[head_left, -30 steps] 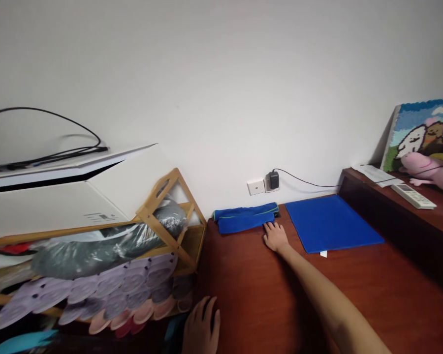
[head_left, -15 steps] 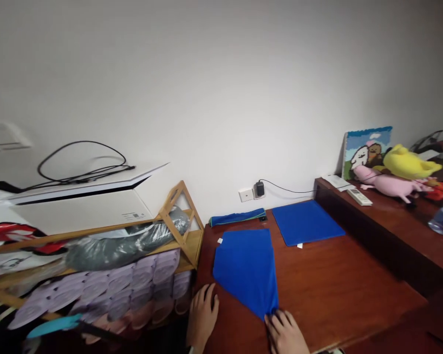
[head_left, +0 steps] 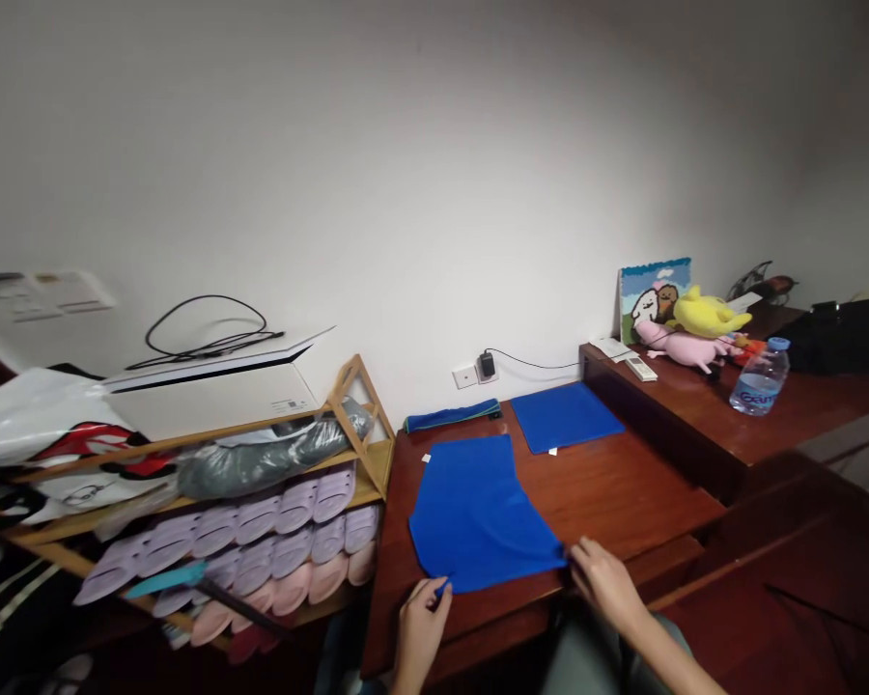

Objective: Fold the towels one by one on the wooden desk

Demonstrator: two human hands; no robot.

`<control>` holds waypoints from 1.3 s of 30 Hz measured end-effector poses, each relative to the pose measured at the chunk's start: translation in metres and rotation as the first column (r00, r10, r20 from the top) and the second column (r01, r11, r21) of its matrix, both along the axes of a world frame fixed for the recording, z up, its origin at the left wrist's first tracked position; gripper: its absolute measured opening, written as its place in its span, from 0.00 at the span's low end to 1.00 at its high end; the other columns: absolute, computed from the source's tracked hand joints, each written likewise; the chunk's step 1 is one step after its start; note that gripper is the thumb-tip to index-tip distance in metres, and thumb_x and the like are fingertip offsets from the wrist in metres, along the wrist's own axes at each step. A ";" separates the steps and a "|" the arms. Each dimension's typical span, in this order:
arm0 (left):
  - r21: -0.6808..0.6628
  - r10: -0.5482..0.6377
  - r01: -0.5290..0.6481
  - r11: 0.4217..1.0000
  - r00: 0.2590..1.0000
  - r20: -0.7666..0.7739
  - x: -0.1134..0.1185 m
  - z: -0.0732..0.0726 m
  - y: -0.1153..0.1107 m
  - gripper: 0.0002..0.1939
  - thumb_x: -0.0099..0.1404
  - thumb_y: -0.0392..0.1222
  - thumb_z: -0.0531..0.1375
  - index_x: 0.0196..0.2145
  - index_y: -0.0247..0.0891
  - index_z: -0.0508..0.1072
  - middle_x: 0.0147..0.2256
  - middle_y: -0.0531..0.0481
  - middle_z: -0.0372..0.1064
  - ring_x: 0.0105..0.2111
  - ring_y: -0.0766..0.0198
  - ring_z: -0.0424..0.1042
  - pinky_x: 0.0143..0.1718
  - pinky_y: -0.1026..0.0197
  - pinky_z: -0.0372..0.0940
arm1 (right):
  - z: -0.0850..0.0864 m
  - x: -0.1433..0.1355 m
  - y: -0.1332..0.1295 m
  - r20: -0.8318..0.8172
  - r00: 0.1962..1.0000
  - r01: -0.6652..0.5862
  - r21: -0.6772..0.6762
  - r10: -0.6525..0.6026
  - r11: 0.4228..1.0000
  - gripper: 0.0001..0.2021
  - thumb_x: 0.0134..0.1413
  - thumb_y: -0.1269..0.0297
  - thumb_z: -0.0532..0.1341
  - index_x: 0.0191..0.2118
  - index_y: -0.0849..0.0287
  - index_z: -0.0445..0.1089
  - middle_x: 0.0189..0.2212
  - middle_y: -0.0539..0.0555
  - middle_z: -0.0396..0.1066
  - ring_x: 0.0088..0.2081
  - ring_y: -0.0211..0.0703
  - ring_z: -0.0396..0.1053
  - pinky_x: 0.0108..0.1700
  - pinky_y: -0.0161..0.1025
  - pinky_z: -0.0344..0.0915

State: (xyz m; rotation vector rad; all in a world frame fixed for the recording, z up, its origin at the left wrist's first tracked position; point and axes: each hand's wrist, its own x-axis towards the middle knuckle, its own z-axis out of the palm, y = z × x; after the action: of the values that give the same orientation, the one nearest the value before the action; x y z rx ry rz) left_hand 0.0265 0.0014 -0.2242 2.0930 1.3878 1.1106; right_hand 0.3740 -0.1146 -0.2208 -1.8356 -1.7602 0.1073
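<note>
A blue cloth (head_left: 470, 512) with a small white tag lies spread on the reddish-brown desk (head_left: 623, 492). Its near left corner is pinched by my left hand (head_left: 424, 618), and my right hand (head_left: 604, 579) grips the near right corner at the desk's front edge. The cloth is wider at its near side, with soft creases toward the right. Behind it, a second blue cloth (head_left: 569, 415) lies flat in a neat rectangle, and a narrow folded blue cloth with a green edge (head_left: 453, 415) rests by the wall.
On the left, a wooden rack (head_left: 377, 463) holds lilac and pink slippers (head_left: 296, 502), with a white box (head_left: 210, 396) on top. The raised surface at right bears a water bottle (head_left: 760, 376), a remote (head_left: 641, 369) and plush toys (head_left: 702, 314).
My left hand has closed on the near left corner. My right hand has moved right with its corner, and the cloth's near part has opened out. The view has shifted right.
</note>
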 end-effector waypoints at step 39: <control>-0.408 -0.509 0.481 0.776 0.859 0.045 0.135 0.078 -0.092 0.16 0.65 0.58 0.65 0.40 0.43 0.78 0.42 0.48 0.79 0.44 0.54 0.75 0.49 0.58 0.67 | 0.134 0.006 -0.050 -0.512 0.826 -0.290 -0.028 0.236 0.957 0.19 0.72 0.47 0.53 0.48 0.53 0.76 0.37 0.51 0.79 0.36 0.43 0.74 0.43 0.37 0.67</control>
State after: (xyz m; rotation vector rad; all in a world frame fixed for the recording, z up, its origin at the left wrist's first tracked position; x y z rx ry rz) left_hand 0.1617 -0.0906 -0.1459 2.0158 0.8969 0.4831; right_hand 0.3800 -0.1646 -0.0869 -1.4385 -1.6288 0.7380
